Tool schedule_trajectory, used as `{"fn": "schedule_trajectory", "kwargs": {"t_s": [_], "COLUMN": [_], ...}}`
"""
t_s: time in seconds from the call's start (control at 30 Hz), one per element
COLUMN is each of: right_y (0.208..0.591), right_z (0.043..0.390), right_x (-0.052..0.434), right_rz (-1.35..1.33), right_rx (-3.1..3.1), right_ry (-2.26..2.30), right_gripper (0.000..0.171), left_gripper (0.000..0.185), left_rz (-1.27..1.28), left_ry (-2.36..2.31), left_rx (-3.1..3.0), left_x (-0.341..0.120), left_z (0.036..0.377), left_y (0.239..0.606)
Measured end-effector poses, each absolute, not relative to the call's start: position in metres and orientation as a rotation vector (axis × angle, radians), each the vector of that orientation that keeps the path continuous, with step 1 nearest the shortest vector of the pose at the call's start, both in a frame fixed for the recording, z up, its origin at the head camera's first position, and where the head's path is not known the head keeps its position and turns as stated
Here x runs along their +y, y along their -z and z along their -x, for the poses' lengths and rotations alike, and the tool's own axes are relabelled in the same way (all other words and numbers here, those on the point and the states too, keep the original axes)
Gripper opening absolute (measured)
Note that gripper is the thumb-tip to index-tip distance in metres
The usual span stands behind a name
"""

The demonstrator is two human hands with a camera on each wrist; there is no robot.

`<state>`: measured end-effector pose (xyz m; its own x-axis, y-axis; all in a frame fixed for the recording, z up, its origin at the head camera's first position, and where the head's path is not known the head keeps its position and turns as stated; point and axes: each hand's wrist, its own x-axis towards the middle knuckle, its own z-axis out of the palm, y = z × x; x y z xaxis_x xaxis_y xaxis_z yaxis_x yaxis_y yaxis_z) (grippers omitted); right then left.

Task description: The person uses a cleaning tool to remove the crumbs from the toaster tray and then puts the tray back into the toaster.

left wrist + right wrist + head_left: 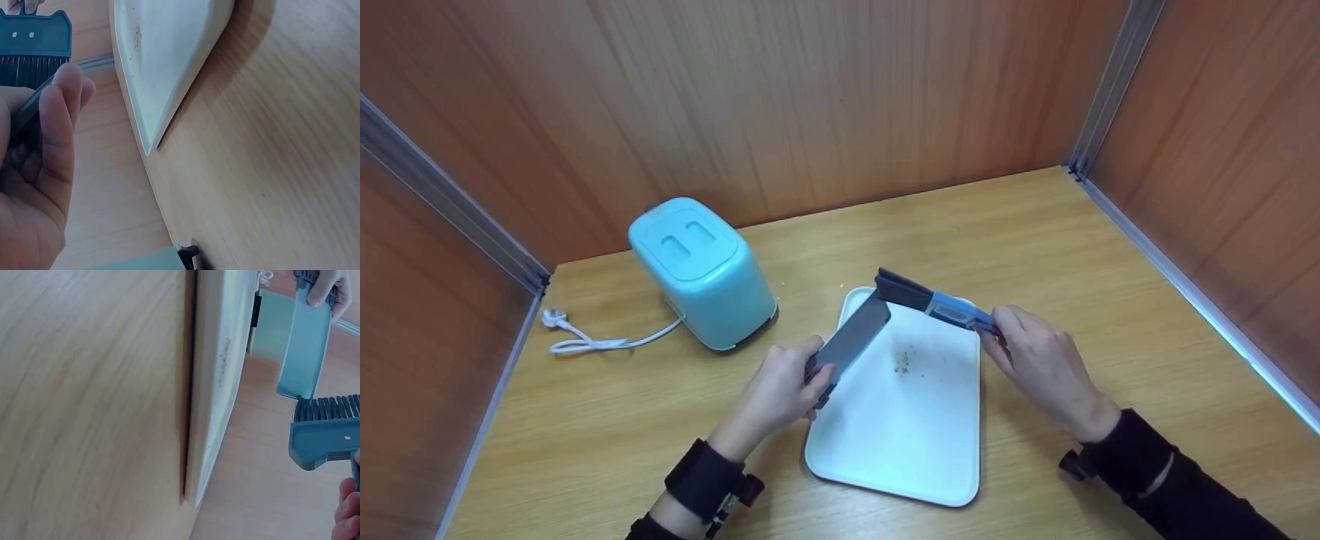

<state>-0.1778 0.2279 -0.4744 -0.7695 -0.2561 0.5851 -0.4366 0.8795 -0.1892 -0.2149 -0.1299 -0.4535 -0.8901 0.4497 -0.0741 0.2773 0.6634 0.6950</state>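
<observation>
My left hand grips a small dustpan by its handle end, tilted above the left side of a white tray. A blue brush with dark bristles is in my right hand, the fingers curled round its handle. Its bristles meet the dustpan's far edge, as the dustpan and brush also show in the right wrist view. Brownish crumbs lie on the tray under the tools. In the left wrist view, my fingers partly hide the dustpan.
A light-blue toaster stands on the wooden table, left of the tray. Its white cord lies bundled, with the plug beside the left wall. Wooden panels enclose the back and both sides.
</observation>
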Motion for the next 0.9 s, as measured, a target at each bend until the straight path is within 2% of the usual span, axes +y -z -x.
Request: {"fn": "schedule_trajectory", "kwargs": {"t_s": [0.17,0.43,0.9], "right_y": [0.477,0.472,0.476], "right_z": [0.177,0.176,0.176], "right_x": [0.231,0.234,0.239], "right_rz": [-0.509,-0.526,-0.506], "right_rx": [-2.546,-2.433,-2.531], "right_ry": [-0.384,-0.426,-0.351], "right_gripper": [0.019,0.024,0.022], "left_gripper": [0.011,0.006,0.008], "left_rz": [-0.572,-0.653,-0.658], "left_ry": [-1.040,-1.056,-1.028], "left_rx": [2.646,2.675,2.689], "left_x": [-0.131,-0.132,-0.131], "left_z": [0.215,0.215,0.215], "left_y": [0.452,0.455,0.452]}}
